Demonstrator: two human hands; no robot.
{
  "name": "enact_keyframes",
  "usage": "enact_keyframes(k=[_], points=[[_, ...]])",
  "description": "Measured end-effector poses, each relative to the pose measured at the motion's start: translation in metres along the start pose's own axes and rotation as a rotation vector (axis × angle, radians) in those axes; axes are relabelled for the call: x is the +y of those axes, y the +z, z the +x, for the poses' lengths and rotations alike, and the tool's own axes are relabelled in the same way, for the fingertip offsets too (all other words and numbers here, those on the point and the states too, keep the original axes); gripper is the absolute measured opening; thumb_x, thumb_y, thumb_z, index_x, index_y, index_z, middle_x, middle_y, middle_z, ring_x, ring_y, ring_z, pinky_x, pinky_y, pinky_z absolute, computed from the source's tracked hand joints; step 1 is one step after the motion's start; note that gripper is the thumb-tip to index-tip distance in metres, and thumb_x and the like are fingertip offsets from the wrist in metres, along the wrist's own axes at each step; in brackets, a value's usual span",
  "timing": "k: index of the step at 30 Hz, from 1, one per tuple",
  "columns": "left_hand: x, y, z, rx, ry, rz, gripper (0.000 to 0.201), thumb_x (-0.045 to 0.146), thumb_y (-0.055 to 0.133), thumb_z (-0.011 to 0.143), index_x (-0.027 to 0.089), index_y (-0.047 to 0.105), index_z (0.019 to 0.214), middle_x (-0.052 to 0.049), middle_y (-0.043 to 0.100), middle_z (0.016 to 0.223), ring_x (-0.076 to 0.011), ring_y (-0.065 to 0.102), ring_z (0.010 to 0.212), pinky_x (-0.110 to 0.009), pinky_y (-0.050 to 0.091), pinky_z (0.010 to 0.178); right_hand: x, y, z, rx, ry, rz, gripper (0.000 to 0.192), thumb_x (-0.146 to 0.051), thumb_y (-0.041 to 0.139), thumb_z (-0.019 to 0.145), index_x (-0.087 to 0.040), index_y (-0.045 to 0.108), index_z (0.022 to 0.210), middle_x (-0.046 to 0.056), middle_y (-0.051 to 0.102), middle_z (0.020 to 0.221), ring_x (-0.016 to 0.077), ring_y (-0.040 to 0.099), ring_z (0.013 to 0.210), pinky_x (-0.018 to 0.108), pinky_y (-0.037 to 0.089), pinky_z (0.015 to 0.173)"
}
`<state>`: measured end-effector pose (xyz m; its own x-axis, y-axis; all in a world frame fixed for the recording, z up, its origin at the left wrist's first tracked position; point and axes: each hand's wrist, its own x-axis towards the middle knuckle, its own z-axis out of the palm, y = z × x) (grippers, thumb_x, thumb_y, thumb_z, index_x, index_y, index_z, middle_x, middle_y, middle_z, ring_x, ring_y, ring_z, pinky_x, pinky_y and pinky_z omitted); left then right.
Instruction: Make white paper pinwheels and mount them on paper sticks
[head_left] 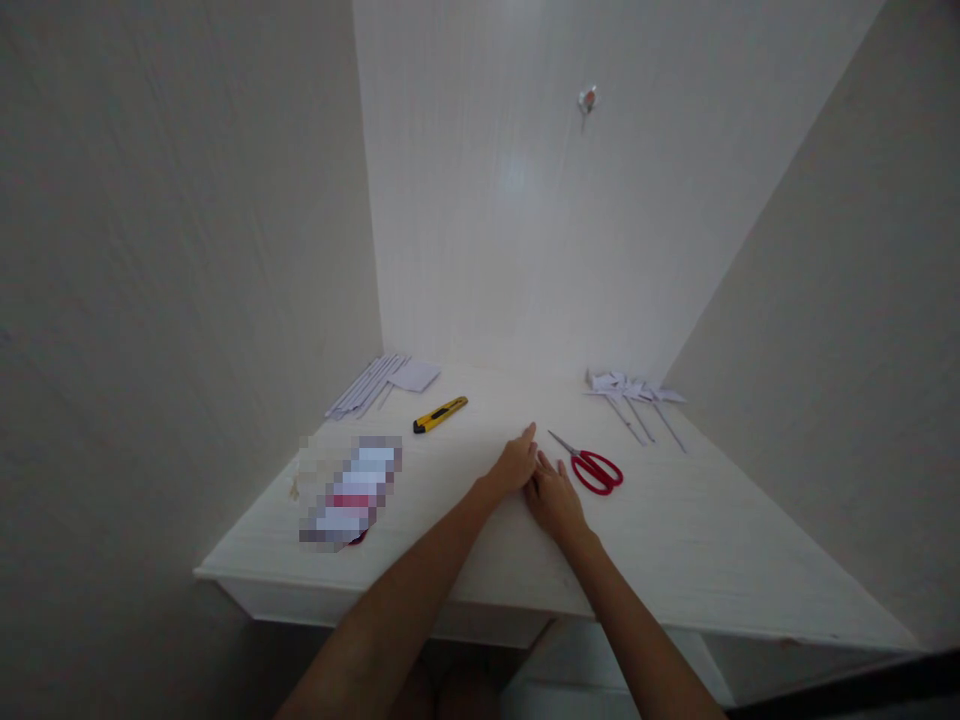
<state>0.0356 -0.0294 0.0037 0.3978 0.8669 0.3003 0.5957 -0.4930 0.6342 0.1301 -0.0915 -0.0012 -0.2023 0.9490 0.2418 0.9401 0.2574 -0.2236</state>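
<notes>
Now your L hand [516, 462] & R hand [556, 500] meet below frame ctr, by red scissors [580, 457]; can't make out fingers' [529, 434] grip.

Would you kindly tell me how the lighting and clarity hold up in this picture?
Head view: dim overall, darkest toward the lower left and lower right; a soft glare spot on the back wall; scissors and knife readable, their fine detail soft; pixelation mostly hiding something on the table's left.
</notes>
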Motion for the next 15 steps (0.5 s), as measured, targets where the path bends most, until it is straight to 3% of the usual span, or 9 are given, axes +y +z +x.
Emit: enact_keyframes(k=[3, 6, 15], points=[[0.000, 0.015, 0.002, 0.024, -0.066, 0.049, 0.047, 0.022, 0.024, 0.086, 0.004, 0.036, 0.128, -0.018, 0.045, 0.128, -0.0216, 0.043, 0.119, -0.035, 0.035, 0.098, 0.001, 0.000, 0.001, -0.027, 0.004, 0.003, 0.047, -0.019, 0.034, 0.082, -0.011, 0.040, 0.129, 0.012, 0.039, 0.134, 0.0206, 0.028, 0.128, 0.043, 0.014, 0.106], [-0.002, 0.020, -0.004, 0.003, -0.020, 0.183, 0.045, 0.023, 0.023, 0.087, 0.001, 0.042, 0.122, -0.021, 0.040, 0.131, -0.0245, 0.033, 0.125, -0.038, 0.027, 0.103, 0.002, 0.001, 0.001, -0.045, 0.008, 0.007, 0.048, -0.020, 0.037, 0.081, -0.014, 0.041, 0.128, 0.011, 0.042, 0.132, 0.0207, 0.028, 0.128, 0.045, 0.010, 0.106], [0.001, 0.002, -0.033, -0.055, 0.021, 0.474, 0.048, 0.032, 0.020, 0.090, 0.009, 0.033, 0.129, -0.017, 0.025, 0.140, -0.0247, 0.018, 0.131, -0.043, 0.021, 0.104, -0.002, 0.001, -0.001, -0.033, 0.049, -0.026, 0.048, -0.018, 0.033, 0.083, -0.019, 0.038, 0.130, 0.006, 0.044, 0.132, 0.0199, 0.030, 0.127, 0.049, 0.003, 0.105]])
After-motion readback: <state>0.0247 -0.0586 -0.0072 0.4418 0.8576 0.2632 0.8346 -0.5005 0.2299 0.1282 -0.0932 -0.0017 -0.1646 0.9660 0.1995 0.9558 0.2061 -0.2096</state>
